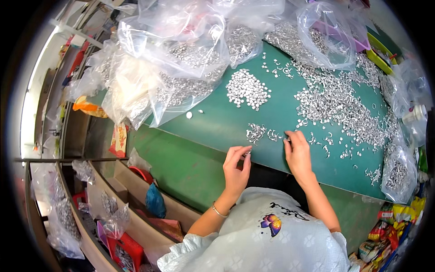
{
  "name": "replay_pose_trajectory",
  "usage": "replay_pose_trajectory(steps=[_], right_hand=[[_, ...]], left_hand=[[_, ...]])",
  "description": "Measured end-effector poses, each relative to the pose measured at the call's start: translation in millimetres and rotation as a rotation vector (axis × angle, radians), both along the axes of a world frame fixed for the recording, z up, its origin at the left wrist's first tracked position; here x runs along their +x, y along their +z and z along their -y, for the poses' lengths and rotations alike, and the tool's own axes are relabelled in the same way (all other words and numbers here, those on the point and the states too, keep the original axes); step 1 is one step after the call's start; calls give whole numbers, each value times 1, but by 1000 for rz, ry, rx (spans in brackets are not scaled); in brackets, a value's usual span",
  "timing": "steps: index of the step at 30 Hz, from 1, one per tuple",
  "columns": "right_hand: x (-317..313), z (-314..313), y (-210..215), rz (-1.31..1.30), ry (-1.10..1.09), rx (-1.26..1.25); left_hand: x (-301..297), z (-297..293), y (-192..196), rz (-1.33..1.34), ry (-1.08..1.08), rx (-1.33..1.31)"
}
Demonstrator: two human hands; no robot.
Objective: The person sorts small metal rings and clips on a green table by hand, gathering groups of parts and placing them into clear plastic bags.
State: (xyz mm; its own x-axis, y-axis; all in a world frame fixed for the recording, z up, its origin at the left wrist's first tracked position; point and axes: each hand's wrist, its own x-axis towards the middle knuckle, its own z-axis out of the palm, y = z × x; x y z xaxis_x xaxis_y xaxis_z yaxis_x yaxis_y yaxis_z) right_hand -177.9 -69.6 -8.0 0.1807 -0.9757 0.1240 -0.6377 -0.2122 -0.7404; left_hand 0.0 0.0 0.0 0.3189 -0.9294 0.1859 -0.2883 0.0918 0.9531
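Note:
At the near edge of the green table (pixel 213 129), my left hand (pixel 235 167) pinches a small silver metal piece (pixel 247 153) between thumb and fingers. My right hand (pixel 298 154) is at the tabletop to its right, with thumb and fingertips drawn together; what they grip is too small to make out. Just beyond my hands lies a little cluster of curved silver metal pieces (pixel 256 133), with a few more (pixel 273 135) beside my right fingertips. Farther back sits a pile of small round silver pieces (pixel 247 89).
A large spread of curved silver parts (pixel 340 102) covers the table's right side. Clear plastic bags of metal parts (pixel 181 68) crowd the back left; another bag (pixel 398 174) stands at the right edge. Wooden compartments (pixel 122 181) with bags and red bins are at lower left.

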Motion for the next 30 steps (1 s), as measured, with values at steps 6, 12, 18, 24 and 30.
replay_pose_trajectory(steps=[6,12,18,24,30], right_hand=[[12,-3,26,173,22,84],[-36,-13,16,-156,-220,-239],[-65,-18,28,-289,-340,-199],[-231,-65,57,-191,-983,-324],[-185,-61,55,-52,-720,-246]], left_hand=[[4,27,2,82,-38,-12],[-21,28,-12,268,-254,-156],[-55,44,-8,274,-473,-208],[-86,51,-9,301,-503,-232],[-103,48,-13,347,-530,-191]])
